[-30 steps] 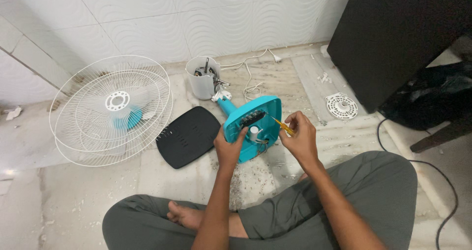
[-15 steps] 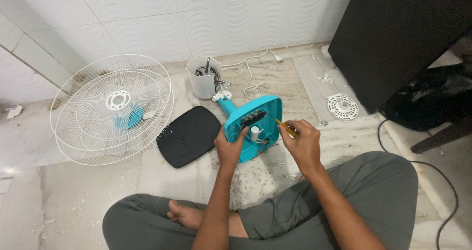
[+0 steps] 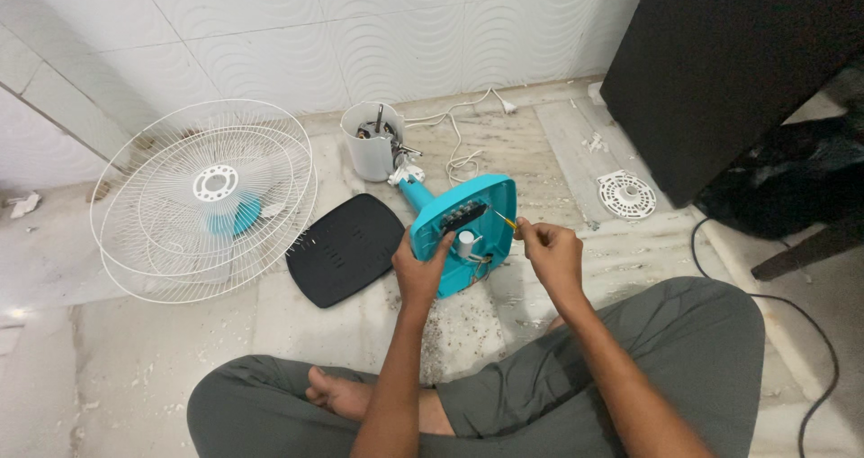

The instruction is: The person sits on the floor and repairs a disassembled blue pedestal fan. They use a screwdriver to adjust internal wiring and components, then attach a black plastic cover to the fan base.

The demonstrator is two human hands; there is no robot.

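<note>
The turquoise fan base point(image 3: 468, 229) is gripped at its near edge by the left hand point(image 3: 419, 269); a yellow-handled screwdriver point(image 3: 506, 223) is pinched in the right hand point(image 3: 551, 253), tip inside the base.

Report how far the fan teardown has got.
Done: white grilles and black base cover lie off on the floor. In hand: left hand steadies the open turquoise base; right hand works a small yellow-handled tool at it. Left: wiring and parts remain inside the base.
</note>
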